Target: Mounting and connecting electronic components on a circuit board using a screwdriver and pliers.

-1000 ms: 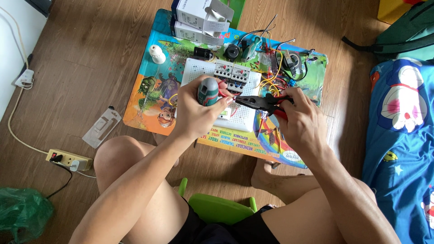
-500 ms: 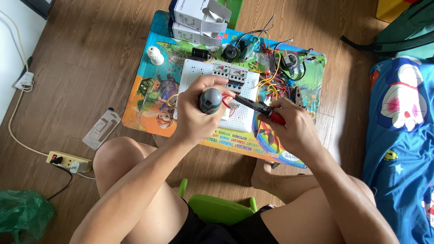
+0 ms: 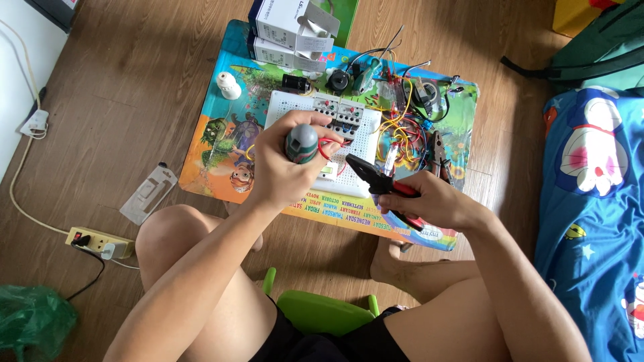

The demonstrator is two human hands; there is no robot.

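Bare wood floor (image 3: 134, 100) left of the table (image 3: 215, 154) lies open; tangled wires (image 3: 402, 127) crowd its right.

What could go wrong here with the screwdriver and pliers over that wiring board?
The screwdriver in the left hand might slip off toward the red wire beside it. The pliers in the right hand point at the left fingers, so a jerk could nick them. Loose wires could snag.

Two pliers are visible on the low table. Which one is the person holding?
The black-jawed pliers with red handles, in the right hand. The other pliers lie untouched on the table, beside the tangle of wires.
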